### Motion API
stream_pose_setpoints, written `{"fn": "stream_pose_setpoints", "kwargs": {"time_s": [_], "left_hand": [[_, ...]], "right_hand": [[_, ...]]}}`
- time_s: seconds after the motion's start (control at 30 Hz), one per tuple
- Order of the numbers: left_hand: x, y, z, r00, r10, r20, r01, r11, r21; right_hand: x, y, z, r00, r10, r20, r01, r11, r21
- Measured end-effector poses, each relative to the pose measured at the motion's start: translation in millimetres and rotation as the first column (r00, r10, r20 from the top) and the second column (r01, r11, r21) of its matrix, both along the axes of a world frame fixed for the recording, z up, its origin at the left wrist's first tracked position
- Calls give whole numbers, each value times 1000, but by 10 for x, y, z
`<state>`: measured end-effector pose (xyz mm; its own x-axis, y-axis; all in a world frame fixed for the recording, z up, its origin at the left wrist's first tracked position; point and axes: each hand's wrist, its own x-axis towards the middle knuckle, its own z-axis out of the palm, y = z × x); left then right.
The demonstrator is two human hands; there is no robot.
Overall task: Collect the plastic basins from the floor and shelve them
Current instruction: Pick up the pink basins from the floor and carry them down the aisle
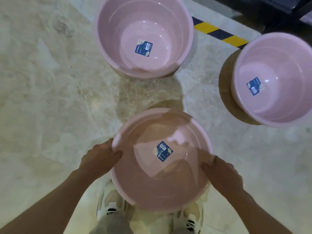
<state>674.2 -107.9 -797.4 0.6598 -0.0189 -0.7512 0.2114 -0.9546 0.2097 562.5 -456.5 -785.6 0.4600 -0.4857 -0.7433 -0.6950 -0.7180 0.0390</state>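
Observation:
A pink plastic basin [160, 183] with a blue label inside hangs just above my shoes. My left hand [101, 157] grips its left rim, thumb curled over the edge. My right hand [219, 171] grips the right rim the same way. A second pink basin [145, 31] stands on the floor straight ahead. A third pink basin [276, 98] stands on the floor at the right. Both carry blue labels on their bottoms.
The floor [50, 81] is pale mottled stone. A yellow-and-black striped tape [219, 33] runs across it at the upper right. Behind the tape stands a dark metal frame [278, 10]. My two light shoes [109, 206] show under the held basin.

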Motion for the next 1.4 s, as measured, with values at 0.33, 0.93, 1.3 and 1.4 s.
{"fn": "stream_pose_setpoints", "kwargs": {"time_s": [0.33, 0.93, 1.3, 1.4], "left_hand": [[533, 101, 1160, 999, 38, 13, -37, 993, -111], [2832, 166, 2742, 958, 123, 259, -115, 992, -46], [3665, -85, 1322, 939, 232, 253, -225, 973, -57], [3721, -84, 908, 944, 251, 212, -245, 968, -54]], "right_hand": [[633, -84, 1139, 971, -157, 180, 121, 974, 194], [3000, 76, 2663, 964, -119, 238, 128, 992, -22], [3953, -269, 1104, 987, 4, 163, 12, 995, -100], [4052, -269, 778, 991, -7, 137, 19, 996, -91]]}}
